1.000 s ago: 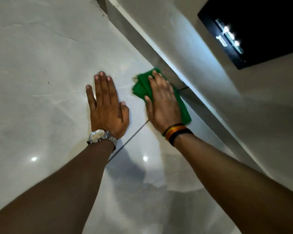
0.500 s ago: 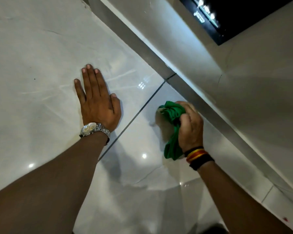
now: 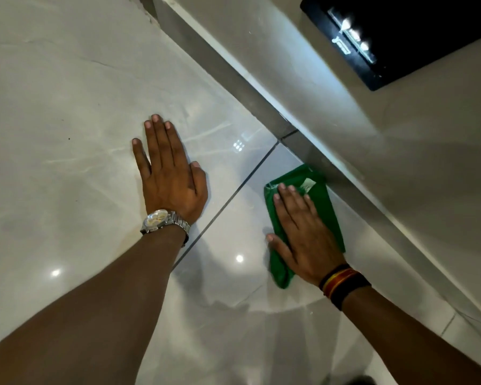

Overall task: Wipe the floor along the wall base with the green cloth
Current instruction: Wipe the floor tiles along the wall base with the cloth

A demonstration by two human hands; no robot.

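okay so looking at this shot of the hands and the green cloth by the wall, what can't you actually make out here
All from the head view:
- Green cloth: its middle is hidden under the right hand, so any dirt on it can't be seen.
- White tag on the cloth: too small to read.
- Black panel on the wall: cut off by the top and right edges, its lights glared out.
- Watch on the left wrist: face too small and shiny to read.

Floor [image 3: 67, 93]: glossy, smooth polished tile with marble-like veining. Green cloth [image 3: 325, 207]: soft matt fabric. Wristwatch [image 3: 164, 220]: shiny metal; wall [image 3: 400, 190]: matt.
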